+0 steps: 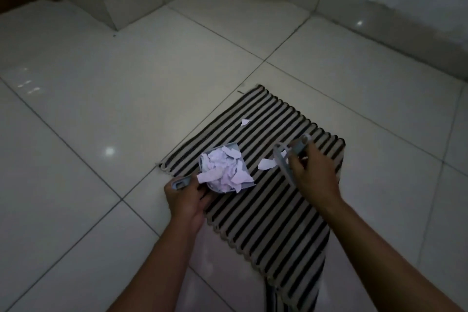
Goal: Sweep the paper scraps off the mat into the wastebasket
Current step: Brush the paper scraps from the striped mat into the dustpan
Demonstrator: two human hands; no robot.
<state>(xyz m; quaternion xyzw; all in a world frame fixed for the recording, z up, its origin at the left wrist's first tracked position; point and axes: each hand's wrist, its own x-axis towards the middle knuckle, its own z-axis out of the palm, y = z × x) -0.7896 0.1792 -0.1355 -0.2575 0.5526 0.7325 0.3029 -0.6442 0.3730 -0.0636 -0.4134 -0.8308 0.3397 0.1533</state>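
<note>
Both forearms extended forward, left hand [184, 197] and right hand [312, 175] closed.

The brush [286, 162] is blurred, its bristles not to be made out. The dustpan [225, 172] floor is covered by scraps [222, 170]. The mat [266, 185] is cut off at the bottom edge.

One view only is given, taken from a wide-angle camera worn on the person's head. The scene is looked at from above, forward and steeply down, at close range, so that both forearms are seen entering from the bottom edge. The striped mat [273, 159] is held near the centre, turned diagonally, with tiled floor [101, 88] around it. The wall base [379, 23] is caught along the top, bent by the lens.
</note>
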